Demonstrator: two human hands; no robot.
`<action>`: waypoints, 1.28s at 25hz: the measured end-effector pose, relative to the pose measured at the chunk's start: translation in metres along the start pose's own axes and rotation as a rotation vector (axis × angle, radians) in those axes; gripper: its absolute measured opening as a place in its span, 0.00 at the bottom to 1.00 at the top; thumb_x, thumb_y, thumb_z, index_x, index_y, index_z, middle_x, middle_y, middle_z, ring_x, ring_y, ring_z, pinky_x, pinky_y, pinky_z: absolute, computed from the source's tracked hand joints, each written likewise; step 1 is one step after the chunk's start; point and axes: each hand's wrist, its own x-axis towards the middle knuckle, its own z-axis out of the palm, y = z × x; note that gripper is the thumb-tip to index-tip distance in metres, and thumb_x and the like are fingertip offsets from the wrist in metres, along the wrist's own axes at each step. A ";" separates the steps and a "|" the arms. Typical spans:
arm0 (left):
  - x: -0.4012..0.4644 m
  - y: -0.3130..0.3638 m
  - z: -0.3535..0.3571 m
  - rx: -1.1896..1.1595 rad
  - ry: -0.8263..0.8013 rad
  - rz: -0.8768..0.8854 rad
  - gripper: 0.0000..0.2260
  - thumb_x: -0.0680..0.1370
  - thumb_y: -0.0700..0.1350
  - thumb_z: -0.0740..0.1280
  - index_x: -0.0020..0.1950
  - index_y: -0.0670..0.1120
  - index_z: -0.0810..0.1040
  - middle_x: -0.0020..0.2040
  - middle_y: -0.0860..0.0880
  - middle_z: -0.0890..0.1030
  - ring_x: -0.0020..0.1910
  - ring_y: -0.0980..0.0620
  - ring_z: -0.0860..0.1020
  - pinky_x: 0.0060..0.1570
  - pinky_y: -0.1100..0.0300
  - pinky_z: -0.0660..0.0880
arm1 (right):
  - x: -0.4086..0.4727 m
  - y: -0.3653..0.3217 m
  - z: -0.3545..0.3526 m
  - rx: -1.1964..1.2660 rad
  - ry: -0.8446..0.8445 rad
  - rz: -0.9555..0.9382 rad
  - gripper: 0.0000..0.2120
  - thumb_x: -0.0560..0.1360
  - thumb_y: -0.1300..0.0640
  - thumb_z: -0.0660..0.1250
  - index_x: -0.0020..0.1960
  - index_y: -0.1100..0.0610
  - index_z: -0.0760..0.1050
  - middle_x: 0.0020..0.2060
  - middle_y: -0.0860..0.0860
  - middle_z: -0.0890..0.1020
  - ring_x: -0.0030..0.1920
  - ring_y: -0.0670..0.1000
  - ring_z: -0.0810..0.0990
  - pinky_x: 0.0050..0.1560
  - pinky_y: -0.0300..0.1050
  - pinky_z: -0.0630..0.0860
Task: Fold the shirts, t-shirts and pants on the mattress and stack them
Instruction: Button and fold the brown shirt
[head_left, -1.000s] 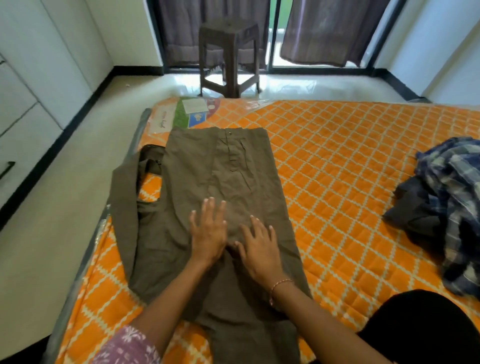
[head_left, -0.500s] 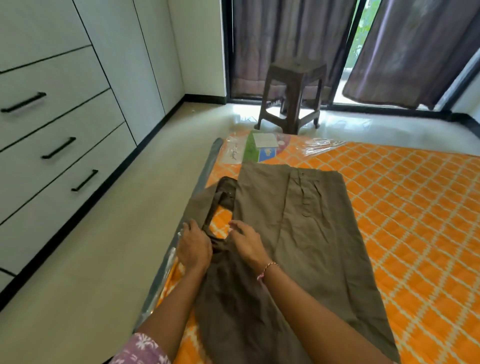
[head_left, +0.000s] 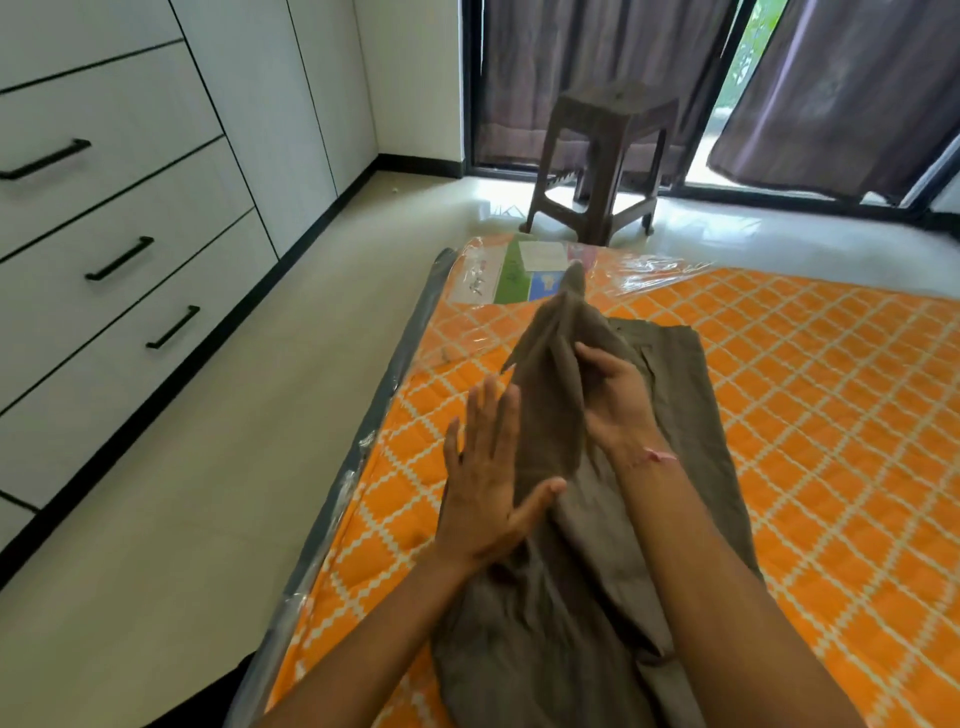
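On the orange mattress (head_left: 810, 395), olive pants (head_left: 675, 415) by white drawers (head_left: 114, 218).

Pants (head_left: 670, 415) lie along mattress (head_left: 831, 389) left edge, one leg lifted between left hand (head_left: 485, 483) and right hand (head_left: 615, 389). Label card (head_left: 524, 273) at far-left corner. Stool (head_left: 605, 161) on floor beyond; drawers (head_left: 104, 208) left.

One pants (head_left: 675, 415), one stool (head_left: 608, 161)
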 end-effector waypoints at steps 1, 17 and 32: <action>0.006 0.007 0.003 -0.128 -0.022 -0.160 0.38 0.75 0.68 0.53 0.77 0.56 0.38 0.79 0.47 0.45 0.77 0.52 0.43 0.74 0.55 0.43 | -0.013 -0.009 -0.009 -0.019 0.003 -0.044 0.11 0.71 0.67 0.59 0.51 0.65 0.77 0.37 0.57 0.84 0.39 0.53 0.83 0.45 0.46 0.82; -0.076 0.076 0.082 0.321 -0.791 0.067 0.54 0.56 0.79 0.31 0.78 0.53 0.38 0.78 0.43 0.38 0.76 0.48 0.36 0.71 0.45 0.34 | -0.127 -0.112 -0.193 0.218 0.423 -0.648 0.12 0.49 0.58 0.77 0.32 0.55 0.84 0.33 0.49 0.84 0.36 0.48 0.83 0.40 0.39 0.80; -0.146 0.073 0.043 0.542 -0.771 0.239 0.23 0.72 0.41 0.54 0.64 0.44 0.78 0.63 0.40 0.77 0.61 0.47 0.78 0.53 0.51 0.78 | -0.201 0.054 -0.223 -2.295 -0.076 -0.030 0.34 0.77 0.61 0.55 0.78 0.47 0.43 0.78 0.50 0.45 0.77 0.51 0.46 0.74 0.53 0.52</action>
